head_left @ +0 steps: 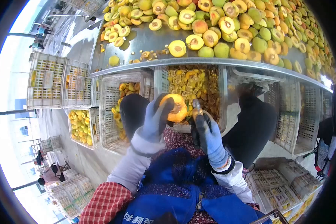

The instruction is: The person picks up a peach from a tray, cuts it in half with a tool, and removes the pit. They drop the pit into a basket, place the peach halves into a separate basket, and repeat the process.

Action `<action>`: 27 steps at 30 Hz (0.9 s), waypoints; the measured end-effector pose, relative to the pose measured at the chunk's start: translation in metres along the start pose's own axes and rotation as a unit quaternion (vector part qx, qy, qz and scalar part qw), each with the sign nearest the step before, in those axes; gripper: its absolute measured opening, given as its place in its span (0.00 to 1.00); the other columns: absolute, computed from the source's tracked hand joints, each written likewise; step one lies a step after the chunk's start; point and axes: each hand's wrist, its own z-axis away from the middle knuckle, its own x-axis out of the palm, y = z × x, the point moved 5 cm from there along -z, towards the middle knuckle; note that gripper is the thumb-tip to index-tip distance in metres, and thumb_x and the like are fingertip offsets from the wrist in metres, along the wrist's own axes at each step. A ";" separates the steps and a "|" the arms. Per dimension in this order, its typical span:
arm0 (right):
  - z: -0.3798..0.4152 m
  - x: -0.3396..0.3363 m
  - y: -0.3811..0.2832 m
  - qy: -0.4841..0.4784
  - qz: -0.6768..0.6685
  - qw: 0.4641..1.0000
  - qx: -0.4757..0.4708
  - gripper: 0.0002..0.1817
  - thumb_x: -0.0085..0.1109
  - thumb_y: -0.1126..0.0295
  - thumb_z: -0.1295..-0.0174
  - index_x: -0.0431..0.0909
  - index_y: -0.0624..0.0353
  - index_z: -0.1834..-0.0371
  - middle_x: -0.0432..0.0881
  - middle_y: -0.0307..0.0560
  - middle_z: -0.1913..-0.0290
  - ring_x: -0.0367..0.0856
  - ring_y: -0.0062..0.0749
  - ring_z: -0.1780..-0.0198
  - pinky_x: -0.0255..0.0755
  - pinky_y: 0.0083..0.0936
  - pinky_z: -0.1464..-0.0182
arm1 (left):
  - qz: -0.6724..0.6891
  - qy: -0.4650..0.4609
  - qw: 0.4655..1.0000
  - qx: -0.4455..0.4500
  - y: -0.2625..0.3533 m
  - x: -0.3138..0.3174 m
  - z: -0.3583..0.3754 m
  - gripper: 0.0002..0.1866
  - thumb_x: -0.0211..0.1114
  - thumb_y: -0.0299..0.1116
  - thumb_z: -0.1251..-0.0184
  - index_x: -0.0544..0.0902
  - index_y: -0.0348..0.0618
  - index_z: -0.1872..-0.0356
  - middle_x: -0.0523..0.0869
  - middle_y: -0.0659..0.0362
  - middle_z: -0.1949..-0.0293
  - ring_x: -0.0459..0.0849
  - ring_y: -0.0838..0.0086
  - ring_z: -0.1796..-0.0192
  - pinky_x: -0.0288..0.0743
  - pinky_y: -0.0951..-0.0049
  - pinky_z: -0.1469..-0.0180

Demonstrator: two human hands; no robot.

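My left hand (pixel 159 114), in a blue and dark glove, is closed around a halved yellow peach (pixel 177 108), its cut face turned to the right. My right hand (pixel 204 128), gloved alike, grips a small tool (pixel 196 105) with a metal tip that points up toward the peach. A small gap separates tip and fruit. Below both hands is a crate (pixel 223 89) of yellow scraps and brown pieces. Many halved peaches (pixel 226 25) are heaped on the metal table (pixel 138 48) in front of me.
The table's metal edge (pixel 198 60) runs just beyond my hands. A crate (pixel 108 108) with peaches stands to the left, beside another full one (pixel 80 128). Stacked crates (pixel 46 80) rise at far left, with more crates (pixel 300 112) at right. A person (pixel 54 173) is at lower left.
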 end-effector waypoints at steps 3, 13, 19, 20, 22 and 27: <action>0.023 0.015 -0.043 0.029 0.252 0.940 -0.231 0.13 0.54 0.69 0.43 0.69 0.64 0.58 0.75 0.55 0.75 0.77 0.45 0.74 0.69 0.38 0.70 | -0.028 -0.040 0.997 0.067 0.001 0.017 0.006 0.17 0.55 0.41 0.32 0.76 0.35 0.56 0.80 0.59 0.66 0.77 0.80 0.66 0.71 0.82 0.63; 0.050 0.031 -0.040 0.037 0.467 0.846 -0.254 0.19 0.60 0.70 0.53 0.68 0.62 0.58 0.75 0.57 0.70 0.77 0.54 0.69 0.71 0.40 0.70 | 0.085 0.027 0.978 0.189 -0.006 0.031 0.033 0.24 0.54 0.46 0.34 0.72 0.30 0.53 0.79 0.53 0.59 0.78 0.72 0.60 0.72 0.75 0.57; 0.054 0.026 -0.037 0.050 0.499 0.828 -0.251 0.20 0.60 0.69 0.53 0.68 0.63 0.57 0.75 0.58 0.70 0.77 0.54 0.70 0.71 0.40 0.70 | 0.026 0.032 0.975 0.220 0.001 0.041 0.036 0.19 0.52 0.41 0.33 0.72 0.31 0.55 0.78 0.55 0.62 0.76 0.75 0.61 0.70 0.77 0.57; 0.054 0.023 -0.034 0.050 0.496 0.837 -0.226 0.21 0.60 0.69 0.53 0.67 0.63 0.55 0.75 0.59 0.70 0.77 0.55 0.70 0.71 0.40 0.70 | 0.008 0.034 0.971 0.236 0.006 0.043 0.040 0.19 0.52 0.40 0.33 0.73 0.31 0.56 0.78 0.56 0.64 0.76 0.75 0.61 0.70 0.77 0.57; 0.053 0.019 -0.027 0.049 0.493 0.845 -0.203 0.22 0.60 0.68 0.52 0.67 0.64 0.54 0.75 0.60 0.70 0.77 0.55 0.71 0.71 0.40 0.70 | -0.032 0.029 0.971 0.237 0.008 0.045 0.040 0.18 0.52 0.40 0.33 0.73 0.31 0.57 0.78 0.56 0.65 0.76 0.75 0.62 0.70 0.77 0.58; 0.062 0.014 -0.015 0.016 0.440 0.876 -0.196 0.26 0.58 0.69 0.50 0.64 0.68 0.48 0.75 0.64 0.66 0.77 0.59 0.67 0.71 0.41 0.66 | -0.123 0.008 0.964 0.234 0.006 0.044 0.043 0.16 0.51 0.37 0.34 0.75 0.30 0.58 0.79 0.54 0.64 0.77 0.75 0.61 0.70 0.77 0.57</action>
